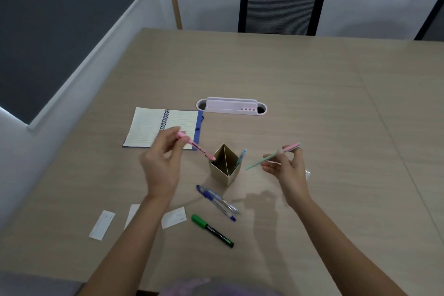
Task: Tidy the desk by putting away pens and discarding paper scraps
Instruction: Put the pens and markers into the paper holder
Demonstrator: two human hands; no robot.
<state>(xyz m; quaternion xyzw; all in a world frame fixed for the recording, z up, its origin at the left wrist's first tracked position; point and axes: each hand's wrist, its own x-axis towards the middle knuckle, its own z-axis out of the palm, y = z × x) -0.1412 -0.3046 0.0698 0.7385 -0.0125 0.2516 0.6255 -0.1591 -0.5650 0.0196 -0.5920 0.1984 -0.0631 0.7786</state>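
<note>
My left hand (161,163) grips a pink pen (199,149), its tip at the left rim of the tan square pen holder (224,170). A light blue pen (241,157) stands inside the holder. My right hand (287,167), right of the holder, holds a green pen with a pink cap (271,156) slanting down toward it. Two blue pens (217,202) and a green marker (212,230) lie on the desk in front of the holder. Three white paper scraps (102,224) (132,214) (174,217) lie at front left, one partly under my left forearm.
An open spiral notebook (153,127) lies behind my left hand. A pale pink desk organiser (231,106) sits further back. A black mesh chair (282,5) stands at the desk's far edge, another at far right (432,24). The desk's left edge runs near a wall.
</note>
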